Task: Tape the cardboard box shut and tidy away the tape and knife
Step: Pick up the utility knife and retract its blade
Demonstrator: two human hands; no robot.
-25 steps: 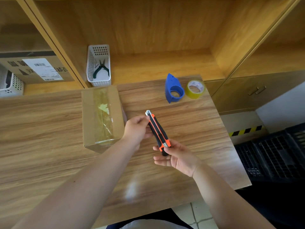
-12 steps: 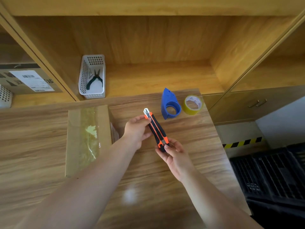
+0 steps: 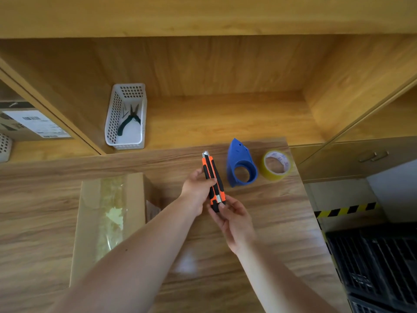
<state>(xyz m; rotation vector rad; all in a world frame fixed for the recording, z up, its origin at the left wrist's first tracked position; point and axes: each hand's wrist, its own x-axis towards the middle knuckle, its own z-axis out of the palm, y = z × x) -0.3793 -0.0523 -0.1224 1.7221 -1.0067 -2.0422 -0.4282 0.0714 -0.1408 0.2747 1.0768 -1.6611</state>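
Observation:
An orange and black utility knife [image 3: 213, 180] is held upright above the wooden table [image 3: 259, 256], its metal tip pointing away from me. My left hand [image 3: 195, 188] grips the knife's middle from the left. My right hand [image 3: 234, 220] pinches its lower end. A closed cardboard box [image 3: 90, 222] with clear tape along its top seam lies to the left of my arms. A blue tape dispenser [image 3: 240, 166] and a yellowish tape roll [image 3: 277, 164] rest on the table's far right corner.
A white perforated basket [image 3: 137, 114] holding dark pliers [image 3: 129, 122] stands in the wooden shelf bay behind the table. A labelled carton [image 3: 33, 125] sits in the left bay. Black crates [image 3: 379, 263] are on the floor at right.
The view has tilted up and both hands have carried the knife farther from me, toward the table's back edge. The box now sits lower left in view.

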